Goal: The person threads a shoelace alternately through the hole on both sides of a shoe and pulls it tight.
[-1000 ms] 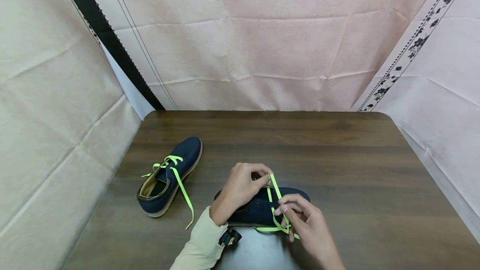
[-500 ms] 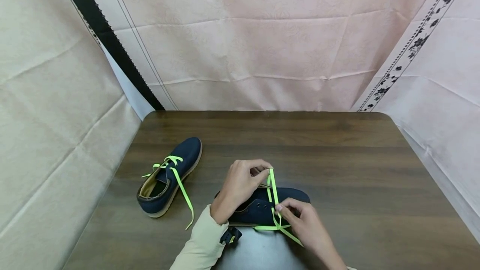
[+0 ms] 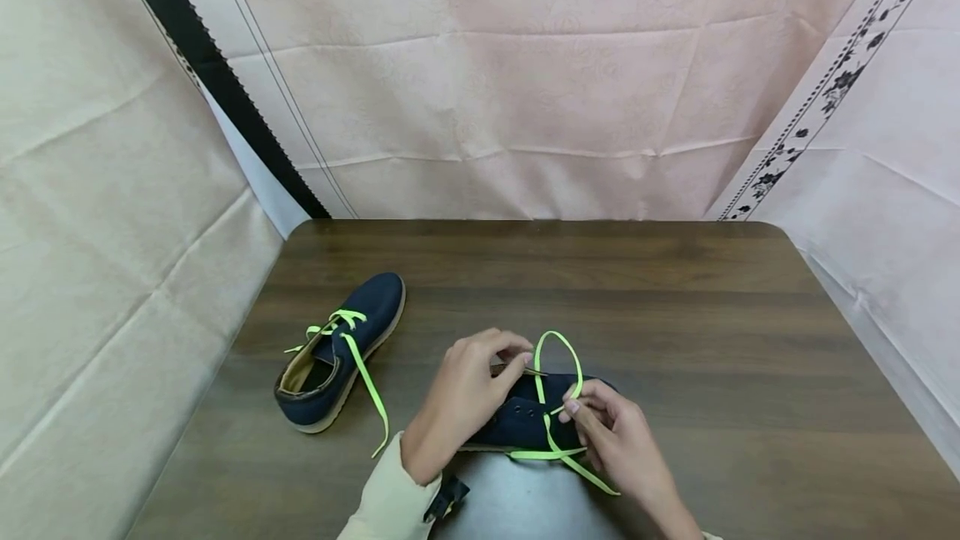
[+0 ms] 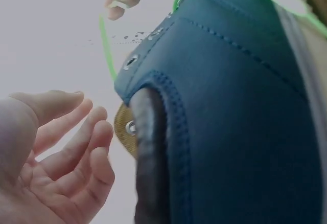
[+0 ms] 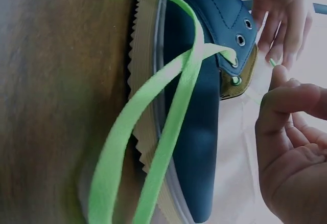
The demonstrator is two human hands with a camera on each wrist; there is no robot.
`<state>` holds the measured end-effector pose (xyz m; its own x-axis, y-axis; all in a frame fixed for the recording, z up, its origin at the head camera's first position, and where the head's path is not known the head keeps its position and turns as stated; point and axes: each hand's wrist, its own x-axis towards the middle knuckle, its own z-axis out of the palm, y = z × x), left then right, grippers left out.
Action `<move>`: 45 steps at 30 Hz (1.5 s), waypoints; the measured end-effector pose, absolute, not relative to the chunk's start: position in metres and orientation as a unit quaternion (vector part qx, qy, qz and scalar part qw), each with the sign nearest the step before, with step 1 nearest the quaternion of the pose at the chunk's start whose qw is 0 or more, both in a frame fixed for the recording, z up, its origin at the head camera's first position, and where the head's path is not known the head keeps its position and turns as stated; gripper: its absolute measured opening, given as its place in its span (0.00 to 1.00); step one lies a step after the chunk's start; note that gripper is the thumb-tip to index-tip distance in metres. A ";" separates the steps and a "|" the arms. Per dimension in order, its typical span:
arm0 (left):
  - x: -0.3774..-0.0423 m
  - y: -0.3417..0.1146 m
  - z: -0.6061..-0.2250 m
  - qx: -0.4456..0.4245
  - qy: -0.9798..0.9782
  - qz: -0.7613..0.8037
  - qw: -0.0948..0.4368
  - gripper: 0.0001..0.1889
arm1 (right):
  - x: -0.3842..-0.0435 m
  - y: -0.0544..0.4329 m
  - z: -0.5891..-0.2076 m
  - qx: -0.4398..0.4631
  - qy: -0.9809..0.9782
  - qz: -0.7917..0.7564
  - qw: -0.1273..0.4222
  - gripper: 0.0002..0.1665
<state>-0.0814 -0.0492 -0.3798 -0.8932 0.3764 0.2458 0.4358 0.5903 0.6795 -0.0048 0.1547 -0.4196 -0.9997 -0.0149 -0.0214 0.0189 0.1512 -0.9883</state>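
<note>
A dark blue shoe [image 3: 517,423] with a tan sole lies at the table's near middle, toe to the right. Neon green lace [image 3: 581,373] arches above its eyelets. The right hand [image 3: 622,440] pinches this lace near its tip, between thumb and forefinger, over the shoe's front. Beside the shoe's opening is the left hand [image 3: 476,377]. In the left wrist view its thumb and loosely bent fingers [image 4: 94,152] stand apart, holding nothing, close to the brown tongue [image 4: 124,127]. Another stretch of lace [image 5: 176,96] leaves a lower eyelet and crosses itself over the shoe's side in the right wrist view.
A matching blue shoe [image 3: 378,307] with green laces stands at the left of the brown wooden table [image 3: 712,315], one lace end trailing onto the wood. Light cloth [image 3: 525,107] hangs behind the table and along both sides.
The left hand has let go of the raised lace and moved slightly left and down. The lace, earlier pulled taut upward, now bows in a loop towards the right hand, which pinches its end.
</note>
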 end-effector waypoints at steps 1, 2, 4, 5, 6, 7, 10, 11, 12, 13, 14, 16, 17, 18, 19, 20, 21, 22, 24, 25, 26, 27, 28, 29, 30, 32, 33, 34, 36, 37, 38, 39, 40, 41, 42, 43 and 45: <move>-0.078 -0.051 -0.379 -0.225 -0.897 -0.380 0.034 0.04 | -0.005 0.154 -0.420 0.005 0.757 -0.653 0.012 0.07; -0.075 -0.053 -0.380 -0.224 -0.902 -0.368 0.027 0.04 | -0.005 0.154 -0.421 0.010 0.755 -0.655 0.012 0.07; -0.069 -0.057 -0.381 -0.222 -0.910 -0.349 0.003 0.04 | -0.005 0.152 -0.422 0.016 0.753 -0.658 0.008 0.06; -0.067 -0.058 -0.382 -0.222 -0.913 -0.344 -0.012 0.05 | -0.005 0.152 -0.423 0.020 0.752 -0.658 0.003 0.05; -0.065 -0.059 -0.383 -0.221 -0.914 -0.339 -0.027 0.05 | -0.004 0.151 -0.423 0.023 0.753 -0.658 -0.002 0.05; -0.063 -0.060 -0.385 -0.221 -0.914 -0.338 -0.044 0.06 | -0.004 0.150 -0.424 0.027 0.753 -0.658 -0.007 0.04; -0.059 -0.062 -0.391 -0.219 -0.906 -0.351 -0.088 0.07 | -0.003 0.146 -0.426 0.042 0.755 -0.654 -0.019 0.02; -0.058 -0.062 -0.393 -0.218 -0.904 -0.356 -0.096 0.08 | -0.003 0.145 -0.427 0.046 0.757 -0.652 -0.022 0.01; -0.058 -0.062 -0.394 -0.216 -0.902 -0.359 -0.101 0.08 | -0.002 0.144 -0.428 0.048 0.759 -0.649 -0.024 0.01; -0.057 -0.062 -0.396 -0.214 -0.901 -0.363 -0.103 0.08 | -0.002 0.143 -0.429 0.051 0.761 -0.646 -0.025 0.01; -0.056 -0.061 -0.397 -0.214 -0.901 -0.364 -0.102 0.08 | -0.002 0.142 -0.430 0.053 0.764 -0.642 -0.026 0.01; -0.055 -0.059 -0.399 -0.212 -0.903 -0.360 -0.096 0.09 | -0.001 0.141 -0.431 0.051 0.772 -0.633 -0.033 0.02; -0.055 -0.058 -0.400 -0.210 -0.906 -0.356 -0.091 0.09 | -0.001 0.140 -0.432 0.050 0.775 -0.629 -0.038 0.02; -0.055 -0.057 -0.401 -0.209 -0.909 -0.351 -0.087 0.10 | 0.000 0.140 -0.433 0.047 0.778 -0.625 -0.042 0.02; -0.054 -0.056 -0.401 -0.209 -0.911 -0.346 -0.084 0.10 | 0.001 0.140 -0.433 0.046 0.780 -0.623 -0.045 0.02; -0.054 -0.055 -0.402 -0.208 -0.914 -0.340 -0.082 0.10 | 0.001 0.139 -0.434 0.043 0.782 -0.619 -0.050 0.03; -0.054 -0.054 -0.403 -0.205 -0.917 -0.333 -0.079 0.10 | 0.002 0.139 -0.434 0.040 0.783 -0.618 -0.053 0.03; -0.054 -0.053 -0.403 -0.204 -0.920 -0.327 -0.075 0.10 | 0.002 0.139 -0.434 0.036 0.785 -0.616 -0.056 0.04; -0.054 -0.051 -0.404 -0.198 -0.925 -0.317 -0.069 0.09 | 0.003 0.138 -0.435 0.034 0.790 -0.610 -0.058 0.05; -0.054 -0.051 -0.404 -0.196 -0.927 -0.313 -0.065 0.09 | 0.003 0.138 -0.435 0.034 0.794 -0.604 -0.058 0.05; -0.054 -0.051 -0.405 -0.193 -0.929 -0.309 -0.062 0.09 | 0.003 0.138 -0.434 0.035 0.797 -0.600 -0.058 0.05; -0.054 -0.050 -0.405 -0.191 -0.931 -0.305 -0.061 0.09 | 0.004 0.138 -0.434 0.038 0.800 -0.597 -0.057 0.05; -0.054 -0.050 -0.405 -0.189 -0.932 -0.303 -0.060 0.10 | 0.005 0.137 -0.434 0.042 0.803 -0.592 -0.056 0.05; -0.055 -0.050 -0.406 -0.188 -0.933 -0.302 -0.059 0.10 | 0.005 0.137 -0.434 0.046 0.805 -0.589 -0.056 0.04; -0.055 -0.051 -0.406 -0.188 -0.933 -0.301 -0.059 0.10 | 0.006 0.137 -0.434 0.048 0.808 -0.585 -0.058 0.03; -0.056 -0.051 -0.407 -0.189 -0.933 -0.301 -0.060 0.10 | 0.007 0.136 -0.434 0.051 0.809 -0.583 -0.058 0.04; -0.056 -0.051 -0.407 -0.190 -0.932 -0.303 -0.060 0.10 | 0.008 0.136 -0.434 0.050 0.809 -0.582 -0.062 0.04; -0.057 -0.052 -0.407 -0.191 -0.931 -0.305 -0.060 0.10 | 0.008 0.135 -0.434 0.047 0.809 -0.583 -0.064 0.05; -0.057 -0.052 -0.407 -0.192 -0.930 -0.308 -0.062 0.10 | 0.009 0.134 -0.435 0.038 0.810 -0.581 -0.070 0.08; -0.057 -0.053 -0.407 -0.193 -0.929 -0.310 -0.062 0.10 | 0.009 0.133 -0.435 0.034 0.809 -0.582 -0.074 0.09; -0.057 -0.053 -0.407 -0.194 -0.928 -0.312 -0.064 0.10 | 0.009 0.132 -0.436 0.029 0.809 -0.581 -0.079 0.11; -0.057 -0.054 -0.407 -0.194 -0.927 -0.314 -0.066 0.10 | 0.009 0.132 -0.437 0.023 0.810 -0.580 -0.085 0.12; -0.057 -0.054 -0.406 -0.195 -0.926 -0.316 -0.069 0.10 | 0.010 0.131 -0.437 0.018 0.811 -0.577 -0.091 0.12; -0.058 -0.055 -0.406 -0.195 -0.925 -0.318 -0.071 0.10 | 0.010 0.131 -0.438 0.013 0.814 -0.572 -0.099 0.12; -0.058 -0.055 -0.406 -0.196 -0.925 -0.319 -0.073 0.10 | 0.009 0.130 -0.439 0.007 0.817 -0.567 -0.106 0.12; -0.058 -0.055 -0.406 -0.196 -0.924 -0.320 -0.075 0.10 | 0.009 0.130 -0.440 0.003 0.819 -0.563 -0.112 0.12; -0.059 -0.055 -0.406 -0.198 -0.923 -0.322 -0.077 0.10 | 0.009 0.129 -0.441 -0.004 0.822 -0.556 -0.122 0.13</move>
